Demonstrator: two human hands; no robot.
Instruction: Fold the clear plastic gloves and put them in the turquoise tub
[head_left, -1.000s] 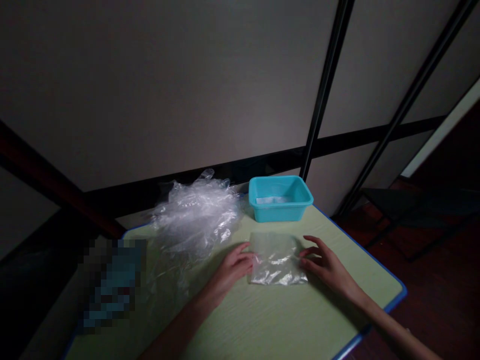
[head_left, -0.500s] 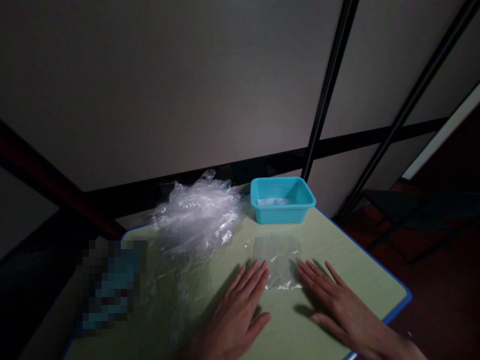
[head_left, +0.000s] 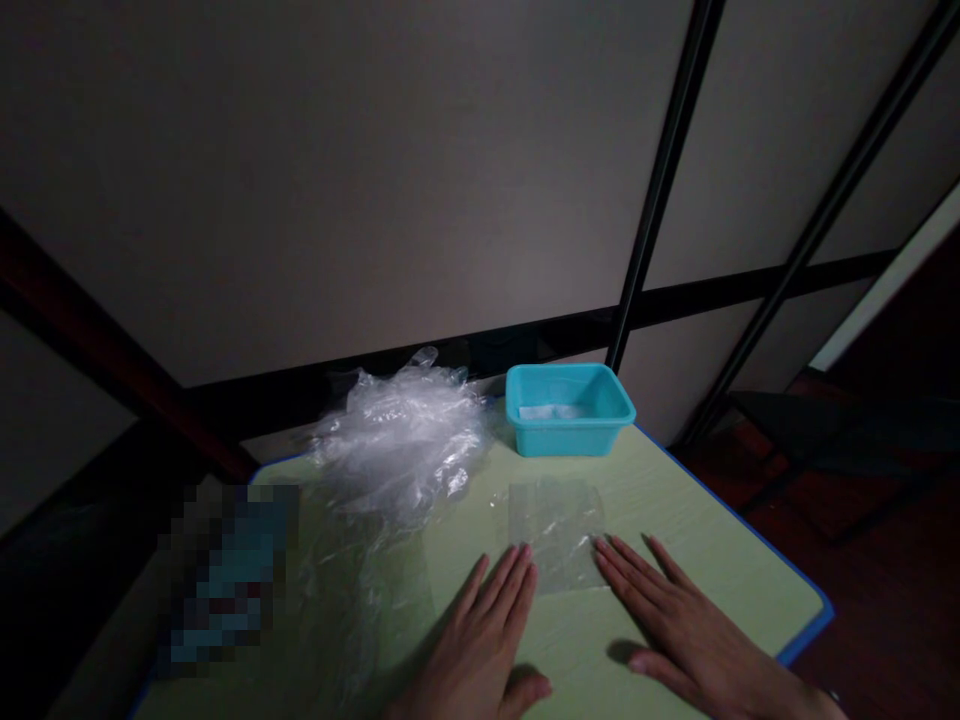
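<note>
A thin clear plastic sheet or bag (head_left: 559,525) lies flat on the pale green table (head_left: 720,540). My left hand (head_left: 484,635), palm down with its fingers stretched out, has its fingertips at the sheet's left edge. On the other side my right hand (head_left: 679,620) is also palm down, its fingertips by the right edge. Neither hand grips anything. Behind the sheet stands a turquoise plastic basin (head_left: 568,438) with something whitish inside. A heap of crumpled clear plastic (head_left: 409,435) sits at the back left, and more clear film spreads in front of it.
At the table's left edge is a blurred-out bluish item (head_left: 236,570). Grey panels (head_left: 420,180) with black strips rise behind the table. A dark chair (head_left: 840,430) stands on the reddish floor at the right.
The whole view has shifted slightly, with the table and basin a little lower in it. Both hands remain flat beside the sheet, which looks slightly smoother.
</note>
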